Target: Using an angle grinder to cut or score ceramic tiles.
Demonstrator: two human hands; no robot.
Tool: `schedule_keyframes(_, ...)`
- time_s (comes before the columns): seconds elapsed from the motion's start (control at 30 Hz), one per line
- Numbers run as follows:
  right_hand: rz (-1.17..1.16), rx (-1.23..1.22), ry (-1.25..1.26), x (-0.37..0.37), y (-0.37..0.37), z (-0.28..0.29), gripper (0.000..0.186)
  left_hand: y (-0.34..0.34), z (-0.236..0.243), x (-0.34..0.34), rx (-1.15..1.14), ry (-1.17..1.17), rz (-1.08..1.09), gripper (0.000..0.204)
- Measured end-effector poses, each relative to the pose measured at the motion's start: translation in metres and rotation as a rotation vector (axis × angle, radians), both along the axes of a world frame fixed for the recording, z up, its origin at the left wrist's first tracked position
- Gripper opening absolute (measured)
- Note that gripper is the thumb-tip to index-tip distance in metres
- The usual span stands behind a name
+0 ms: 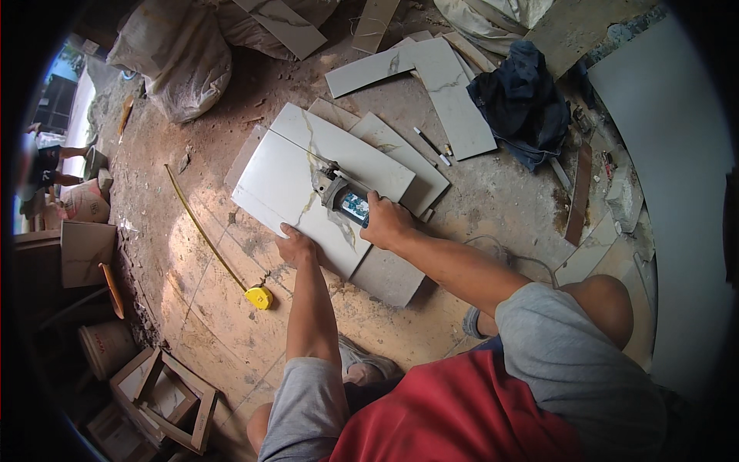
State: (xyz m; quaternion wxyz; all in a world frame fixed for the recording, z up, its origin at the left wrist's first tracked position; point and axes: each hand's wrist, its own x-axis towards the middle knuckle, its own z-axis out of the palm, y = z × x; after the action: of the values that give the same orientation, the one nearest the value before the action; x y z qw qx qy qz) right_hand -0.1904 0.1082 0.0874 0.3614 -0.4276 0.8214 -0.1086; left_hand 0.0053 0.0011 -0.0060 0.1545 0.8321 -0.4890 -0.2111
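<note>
A large white tile [281, 181] with grey-brown veins lies on top of other tiles on the floor. My right hand [389, 222] is wrapped round the body of a handheld tile cutter [346, 202], which rests on the tile's middle. A thin straight line runs across the tile from its far left edge to the cutter's front. Whether the blade turns I cannot tell. At the tile's near left edge, my left hand [296, 246] grips the rim, its lower fingers hidden.
A yellow tape measure [259, 297] lies left with its blade drawn out. Beyond the tile are an L-shaped tile piece [454, 100], a marker pen [432, 146] and dark cloth [526, 104]. A cord [531, 260] trails right. Wooden frames [173, 400] stand lower left.
</note>
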Motion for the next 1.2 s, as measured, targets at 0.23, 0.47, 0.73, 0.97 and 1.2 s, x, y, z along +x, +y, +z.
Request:
schedule_keyframes(0.23, 0.012, 0.033, -0.011, -0.003, 0.004, 0.006, 0.055, 0.002, 0.003, -0.001, -0.039, 0.054, -0.02, 0.06)
schedule_keyframes(0.47, 0.013, 0.036, -0.013, -0.004, 0.005, 0.008, 0.054, 0.0, -0.007, 0.003, -0.068, 0.056, -0.012, 0.059)
schedule_keyframes(0.73, 0.006, 0.044, -0.006, -0.004, 0.008, 0.007, 0.056, 0.0, -0.006, 0.003, -0.056, 0.034, -0.013, 0.059)
schedule_keyframes(0.97, 0.002, 0.04, -0.015, -0.005, 0.013, 0.006, 0.057, 0.001, 0.0, 0.0, -0.039, 0.028, -0.003, 0.058)
schedule_keyframes(1.2, 0.009, 0.054, -0.003, -0.005, 0.017, 0.005, 0.058, 0.001, -0.002, 0.001, -0.01, 0.016, 0.0, 0.06)
